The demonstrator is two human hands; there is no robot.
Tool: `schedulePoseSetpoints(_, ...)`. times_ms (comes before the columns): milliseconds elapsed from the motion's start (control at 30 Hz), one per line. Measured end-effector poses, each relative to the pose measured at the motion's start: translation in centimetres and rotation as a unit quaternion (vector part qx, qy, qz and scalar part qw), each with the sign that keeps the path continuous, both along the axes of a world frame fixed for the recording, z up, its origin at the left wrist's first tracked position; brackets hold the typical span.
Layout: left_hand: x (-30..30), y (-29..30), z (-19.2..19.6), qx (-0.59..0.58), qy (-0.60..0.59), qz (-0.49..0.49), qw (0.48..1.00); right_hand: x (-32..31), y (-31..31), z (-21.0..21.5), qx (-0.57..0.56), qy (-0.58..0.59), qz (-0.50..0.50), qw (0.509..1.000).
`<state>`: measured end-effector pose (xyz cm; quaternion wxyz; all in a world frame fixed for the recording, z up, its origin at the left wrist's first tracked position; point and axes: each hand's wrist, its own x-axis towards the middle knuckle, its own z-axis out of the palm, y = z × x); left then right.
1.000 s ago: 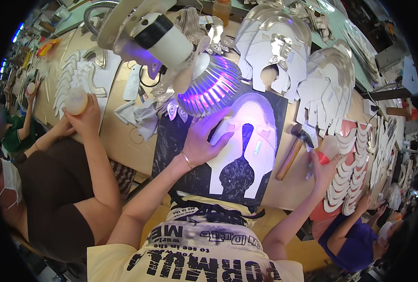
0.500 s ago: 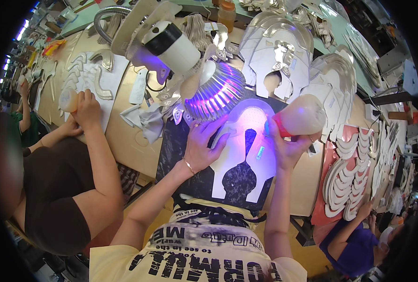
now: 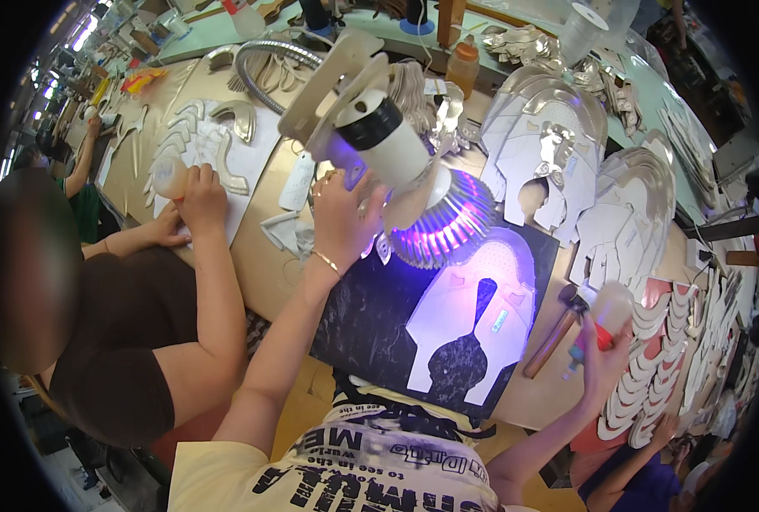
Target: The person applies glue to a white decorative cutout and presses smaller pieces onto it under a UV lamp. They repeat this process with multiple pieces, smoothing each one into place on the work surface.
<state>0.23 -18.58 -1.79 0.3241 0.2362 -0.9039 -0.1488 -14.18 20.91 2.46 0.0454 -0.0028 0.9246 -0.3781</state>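
Note:
A white shoe upper (image 3: 520, 299) with a keyhole-shaped opening lies flat on a black marbled slab (image 3: 358, 316) under purple light. To the right of the slab, my right hand (image 3: 606, 363) grips a translucent squeeze bottle (image 3: 613, 309) with a red collar, its narrow tip pointing down. My left hand (image 3: 350, 218) reaches beside the ribbed metal lamp (image 3: 448, 224), fingers curled at a pile of small silvery pieces (image 3: 383, 248). What lies between those fingers is hidden.
A hammer (image 3: 552, 340) lies right of the slab. Stacked uppers (image 3: 543, 94) stand behind it. Curved pieces (image 3: 631, 388) sit on a red sheet at the right. An amber bottle (image 3: 462, 66) stands at the back. A co-worker's hand (image 3: 202, 200) holds a bottle at left.
My right hand has carried the squeeze bottle rightward, away from the shoe upper. My left hand has left the upper and moved up and left to the silvery pieces. The whole view has shifted.

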Motion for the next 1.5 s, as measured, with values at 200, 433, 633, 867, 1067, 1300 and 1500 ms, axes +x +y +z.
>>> schedulePoseSetpoints(200,-0.7,-1.6,-2.0,-0.156,-0.038,0.016,0.987,0.8,5.6,-1.0,0.367,0.218,-0.038,0.904)
schedulePoseSetpoints(433,-0.2,-1.5,-1.3,-0.137,0.038,0.042,0.989,2.9,-2.0,-2.4,0.040,0.130,0.107,0.985)
schedulePoseSetpoints(633,2.1,-1.2,-0.6,-0.175,0.070,0.037,0.981,5.3,-7.9,-3.0,-0.032,0.010,0.142,0.989)
schedulePoseSetpoints(867,6.5,2.4,0.7,0.024,0.343,0.010,0.939,5.4,-7.1,-2.9,0.025,0.298,0.128,0.946)
schedulePoseSetpoints(1067,7.6,6.0,2.7,0.101,0.331,0.010,0.938,6.6,-7.0,-0.2,-0.129,0.164,0.201,0.957)
schedulePoseSetpoints(1300,7.9,13.1,7.0,0.320,0.114,-0.237,0.910,9.7,-10.2,2.1,-0.376,-0.030,0.251,0.891)
schedulePoseSetpoints(1500,6.0,15.4,6.2,0.663,0.047,-0.190,0.723,9.5,-7.0,1.3,-0.391,-0.215,0.282,0.849)
